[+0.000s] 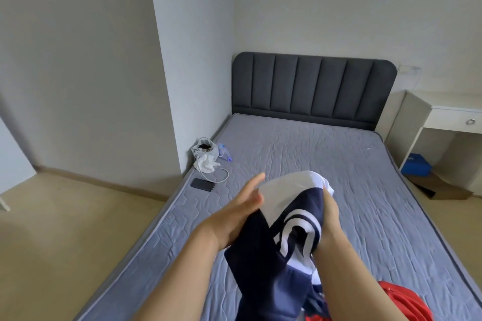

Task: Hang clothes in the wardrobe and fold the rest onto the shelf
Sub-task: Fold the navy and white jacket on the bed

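So both hands are up over the bed with the navy and white garment sandwiched between them, pretty much dead centre. The left hand is on the garment's left side with its fingers mostly straight, flat against the white part, thumb lying on the cloth; honestly can't tell if it's really pinching or just pressing. The right hand is on the other side, and its fingers go into the bunched fabric at the top right edge, so it looks like that one has the actual grip. The white section sits up top between the two sets of fingertips, the navy bit with the white curved stripes is right against the right palm, and the rest hangs down between the forearms toward the bottom of the shot. It's held up off the mattress, not lying on it. There's a red garment on the bed just under the right forearm. Over on the far left edge of the mattress: a dark phone, a white cable, a plastic bag and a clear bottle. White desk to the right of the grey headboard.
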`<state>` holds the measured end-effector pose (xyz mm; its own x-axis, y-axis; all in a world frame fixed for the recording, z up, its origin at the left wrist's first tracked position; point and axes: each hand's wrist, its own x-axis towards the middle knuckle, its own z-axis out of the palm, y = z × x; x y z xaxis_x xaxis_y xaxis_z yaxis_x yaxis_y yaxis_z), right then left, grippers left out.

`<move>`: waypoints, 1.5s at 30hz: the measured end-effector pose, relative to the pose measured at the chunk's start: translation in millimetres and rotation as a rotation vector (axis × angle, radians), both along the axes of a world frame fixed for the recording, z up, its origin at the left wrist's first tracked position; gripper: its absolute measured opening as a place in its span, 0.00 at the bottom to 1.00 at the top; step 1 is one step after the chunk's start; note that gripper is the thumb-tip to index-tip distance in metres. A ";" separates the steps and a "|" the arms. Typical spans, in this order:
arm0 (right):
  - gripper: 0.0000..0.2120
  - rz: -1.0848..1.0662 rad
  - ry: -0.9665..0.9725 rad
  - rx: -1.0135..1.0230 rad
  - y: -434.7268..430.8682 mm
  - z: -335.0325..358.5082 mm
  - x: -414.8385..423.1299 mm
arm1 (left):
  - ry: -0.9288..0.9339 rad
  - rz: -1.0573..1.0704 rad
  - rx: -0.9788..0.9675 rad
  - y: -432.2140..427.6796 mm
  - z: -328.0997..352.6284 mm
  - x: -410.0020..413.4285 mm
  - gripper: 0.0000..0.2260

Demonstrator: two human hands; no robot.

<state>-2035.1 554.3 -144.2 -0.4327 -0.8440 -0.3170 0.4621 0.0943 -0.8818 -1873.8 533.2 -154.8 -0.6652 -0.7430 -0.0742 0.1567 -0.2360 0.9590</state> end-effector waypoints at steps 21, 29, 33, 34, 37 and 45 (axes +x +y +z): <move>0.24 0.495 1.160 0.245 2.3 -6.3 -31.5 | -0.730 0.364 -0.746 -36.5 39.8 -32.1 0.22; 0.07 0.473 0.752 0.022 -1.7 -22.3 -11.2 | -0.515 0.623 -0.771 -33.6 28.2 -32.8 0.31; 0.05 0.251 0.600 -0.008 -5.4 -27.5 -7.3 | -0.725 0.737 -0.402 -37.1 18.6 -20.8 0.31; 0.03 0.246 0.608 -0.053 -7.7 -25.8 -4.7 | -0.697 0.615 -0.234 -35.0 17.6 -21.0 0.32; 0.07 0.310 0.658 -0.175 -13.7 -20.0 3.6 | -0.376 0.216 0.172 -29.2 20.2 -25.4 0.25; 0.12 0.462 0.067 -0.098 -1.3 -37.8 -5.4 | -0.060 0.532 0.087 -40.8 25.0 -33.5 0.07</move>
<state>-2040.6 553.0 -182.0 -0.0218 -0.9775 -0.2100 0.3329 0.1910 -0.9234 -1907.3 492.4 -129.8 -0.1920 -0.9654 -0.1765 0.2221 -0.2179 0.9504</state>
